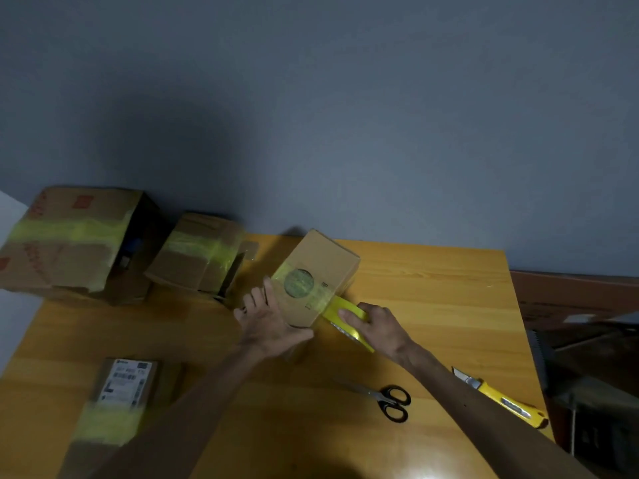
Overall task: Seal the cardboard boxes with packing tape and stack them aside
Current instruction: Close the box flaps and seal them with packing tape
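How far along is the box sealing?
Three boxes already carry yellow tape: large box, middle box, labelled box. In hand: left hand steadies the small box, right hand grips the tape roll drawn off it. Left: cutting the tape, stacking.

Arms outstretched — left hand [268,323] with fingers straight, right hand [378,326] curled.

table [432,288]: wood, orange, grain visible, glossy | small box [321,267]: matt brown cardboard, glossy yellow tape strip | tape roll [349,324]: glossy yellow plastic film | scissors [387,401]: metal blades, black plastic handles | utility knife [501,399]: yellow plastic, metal blade
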